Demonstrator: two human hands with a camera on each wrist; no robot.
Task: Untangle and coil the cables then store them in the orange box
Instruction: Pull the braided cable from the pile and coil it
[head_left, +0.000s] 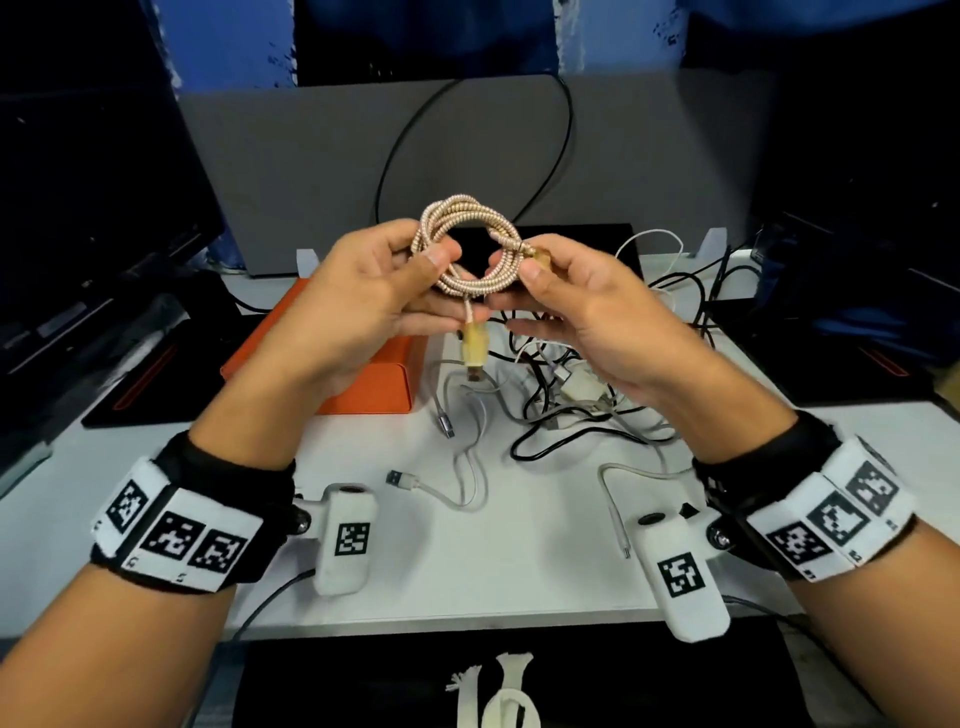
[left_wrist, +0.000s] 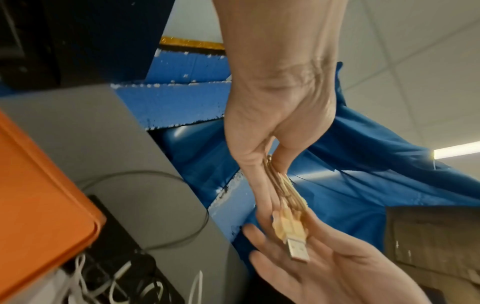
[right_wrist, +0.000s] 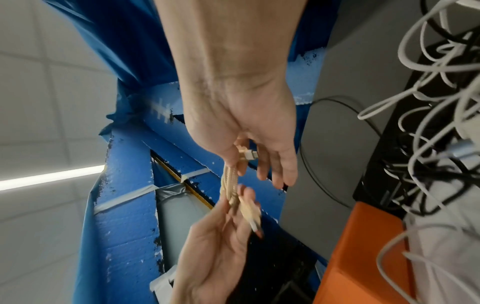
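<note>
Left hand (head_left: 358, 296) up above the table, thumb and fingers pinching the left side of the gold braided cable (head_left: 470, 244). Right hand (head_left: 587, 312) pinching the right side of the same coil at its small metal plug (right_wrist: 250, 153), lower fingers loose and spread. Cable wound in a round bundle of several loops, woven and faintly glittery, held well above the table. Dangling under the coil between the palms, a translucent yellow USB plug (left_wrist: 291, 230) with a flat silver tip. Orange box (head_left: 358, 371) flat on the white table (head_left: 519, 582), left of centre, smooth, rounded corners, lid on. Right of it, a loose tangle of white and black cables (head_left: 571, 395), thin and rubbery, spilling nearward. No readable writing anywhere; only black-and-white square code tags on the wristbands (head_left: 182, 540).
</note>
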